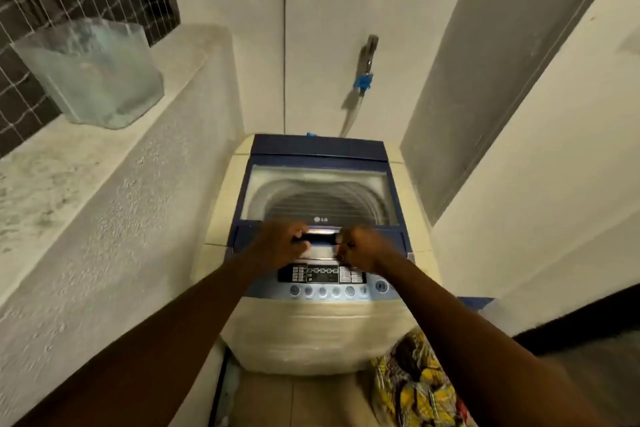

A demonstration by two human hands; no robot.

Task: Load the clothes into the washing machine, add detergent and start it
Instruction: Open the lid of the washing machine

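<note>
Both hands, left hand (pixel 282 242) and right hand (pixel 360 246), curl closed on lid handle (pixel 317 238), long axis left-right, frame centre; clothes (pixel 415 381) lower right.

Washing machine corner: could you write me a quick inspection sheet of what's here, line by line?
Surface: top-loading washing machine, cream body, blue top; lid closed, drum visible through its window and looks empty.
Job's things: patterned yellow clothes on the floor by the machine's right front; detergent: nothing seen.
Clutter: clear plastic container on the ledge to the left.
Hands: left hand and right hand both curled on the lid handle at the lid's front edge.
Cables: nothing seen; a hose runs down from the wall tap behind the machine.
Surroundings: narrow white-walled nook, netted window at upper left.
</note>
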